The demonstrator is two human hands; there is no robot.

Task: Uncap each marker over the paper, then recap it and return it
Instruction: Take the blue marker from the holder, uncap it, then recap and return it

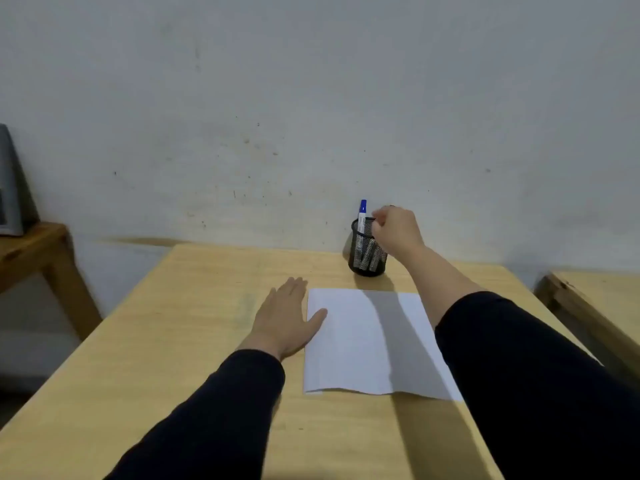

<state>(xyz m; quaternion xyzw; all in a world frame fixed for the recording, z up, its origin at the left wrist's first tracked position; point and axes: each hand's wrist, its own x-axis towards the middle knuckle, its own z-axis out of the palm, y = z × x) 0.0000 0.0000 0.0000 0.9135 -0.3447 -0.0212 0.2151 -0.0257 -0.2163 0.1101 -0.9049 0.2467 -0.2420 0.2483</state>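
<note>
A black mesh pen holder (363, 261) stands at the back of the wooden table (194, 323), near the wall. A blue-capped white marker (362, 213) sticks up out of it, and other markers show through the mesh. My right hand (396, 232) is at the holder's rim with its fingers curled around a marker. Only the dark tip of that marker (391, 206) peeks above the knuckles. A white sheet of paper (349, 344) lies in front of the holder. My left hand (284, 317) rests flat and open on the table, its thumb on the paper's left edge.
A second wooden table (602, 299) stands close on the right, with a gap between. At the left, a lower wooden stand (38, 247) carries a grey object (12, 188). A pale wall runs right behind the holder.
</note>
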